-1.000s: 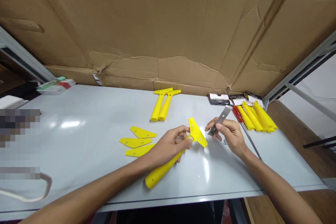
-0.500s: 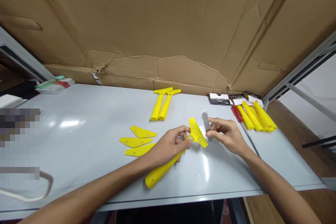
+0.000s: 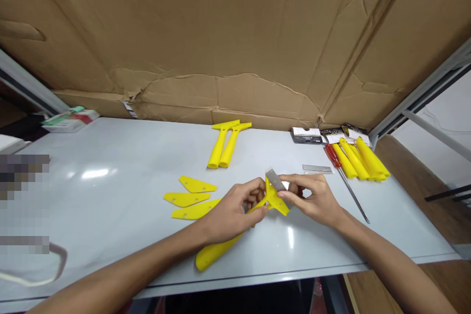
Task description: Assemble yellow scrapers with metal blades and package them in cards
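My left hand [image 3: 235,208] is closed around the neck of a yellow scraper handle [image 3: 217,252], whose wide head points right. Between the thumb and fingers of my right hand [image 3: 314,196] is a thin grey metal blade [image 3: 275,181], which lies against that yellow head and covers part of it. Three flat yellow plates with holes, the middle one [image 3: 186,199] among them, lie left of my left hand. Another grey blade [image 3: 317,169] rests on the table just beyond my right hand.
Two yellow scraper handles [image 3: 218,147] lie near the cardboard [image 3: 221,34] at the back. At right are a red-handled screwdriver [image 3: 346,179], several yellow handles [image 3: 370,159] and black-and-white packages [image 3: 307,136]. A small box [image 3: 71,120] stands at the back left of the table [image 3: 110,196].
My right hand has brought a blade onto the yellow head; before, it was held apart to the right. The other blade now shows on the table. The view has shifted slightly.
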Tool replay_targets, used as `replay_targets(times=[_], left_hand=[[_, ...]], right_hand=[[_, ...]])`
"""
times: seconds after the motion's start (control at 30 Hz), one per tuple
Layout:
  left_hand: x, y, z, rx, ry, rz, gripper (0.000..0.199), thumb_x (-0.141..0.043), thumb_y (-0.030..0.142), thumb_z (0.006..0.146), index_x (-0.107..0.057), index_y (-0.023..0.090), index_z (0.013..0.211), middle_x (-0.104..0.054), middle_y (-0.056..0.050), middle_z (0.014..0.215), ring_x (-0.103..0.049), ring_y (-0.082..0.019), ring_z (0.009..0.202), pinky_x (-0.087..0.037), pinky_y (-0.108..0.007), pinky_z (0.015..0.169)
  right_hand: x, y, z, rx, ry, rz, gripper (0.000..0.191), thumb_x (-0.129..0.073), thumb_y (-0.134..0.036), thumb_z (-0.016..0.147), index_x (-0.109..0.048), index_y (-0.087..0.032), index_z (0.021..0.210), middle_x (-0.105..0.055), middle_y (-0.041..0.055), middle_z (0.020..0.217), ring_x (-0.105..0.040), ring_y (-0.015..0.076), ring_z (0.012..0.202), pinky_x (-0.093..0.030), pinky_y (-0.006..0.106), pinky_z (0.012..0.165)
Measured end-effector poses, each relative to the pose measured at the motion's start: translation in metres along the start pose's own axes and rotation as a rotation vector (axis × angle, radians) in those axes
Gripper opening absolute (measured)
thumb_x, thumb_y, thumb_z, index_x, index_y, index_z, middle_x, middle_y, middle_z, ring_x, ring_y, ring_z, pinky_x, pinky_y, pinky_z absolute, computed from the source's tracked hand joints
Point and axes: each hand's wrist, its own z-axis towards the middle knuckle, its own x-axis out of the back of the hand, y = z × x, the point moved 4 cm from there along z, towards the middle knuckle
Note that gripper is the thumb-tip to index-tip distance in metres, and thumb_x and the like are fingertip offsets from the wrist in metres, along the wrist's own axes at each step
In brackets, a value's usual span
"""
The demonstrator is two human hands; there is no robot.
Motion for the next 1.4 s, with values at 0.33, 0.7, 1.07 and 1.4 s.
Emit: replay_targets(times=[0.33, 0.7, 1.07, 1.4], left_hand=[[0.003, 0.006, -0.002, -0.034, -0.001, 0.008, 0.019, -0.062, 0.036, 0.091, -0.060, 0.019, 0.099, -0.066, -0.005, 0.096, -0.060, -0.018, 0.083, -0.053, -0.026, 0.068], [0.000, 0.003, -0.004, -0.017, -0.039, -0.030, 0.023, -0.064, 0.035, 0.092, -0.064, 0.020, 0.109, -0.065, -0.004, 0.094, -0.059, -0.018, 0.080, -0.053, -0.025, 0.065], [0.004, 0.004, -0.001, 0.016, 0.033, -0.176, 0.019, -0.066, 0.035, 0.089, -0.059, 0.019, 0.096, -0.059, -0.001, 0.084, -0.055, -0.014, 0.069, -0.052, -0.025, 0.057], [0.010, -0.008, 0.008, 0.145, 0.159, -0.200, 0.017, -0.063, 0.029, 0.083, -0.048, 0.020, 0.081, -0.058, 0.004, 0.071, -0.058, -0.011, 0.056, -0.049, -0.025, 0.056]], right_hand=[[-0.004, -0.007, -0.003, -0.034, -0.078, 0.096, 0.027, -0.064, -0.031, 0.097, -0.075, -0.016, 0.117, -0.057, -0.0045, 0.056, -0.044, 0.0084, 0.047, -0.040, 0.022, 0.048], [-0.005, -0.009, -0.005, -0.054, -0.106, 0.193, 0.032, -0.065, -0.029, 0.096, -0.074, -0.018, 0.125, -0.050, -0.0069, 0.054, -0.041, 0.0075, 0.047, -0.039, 0.021, 0.048], [0.012, 0.000, 0.002, -0.204, 0.058, 0.339, 0.032, -0.058, -0.034, 0.102, -0.067, -0.018, 0.129, -0.065, -0.0016, 0.071, -0.063, 0.0106, 0.056, -0.052, 0.023, 0.054], [0.040, 0.022, 0.009, -0.324, 0.025, 0.411, 0.042, -0.075, -0.035, 0.091, -0.068, -0.024, 0.130, -0.062, 0.0037, 0.100, -0.072, 0.0137, 0.062, -0.061, 0.029, 0.054]])
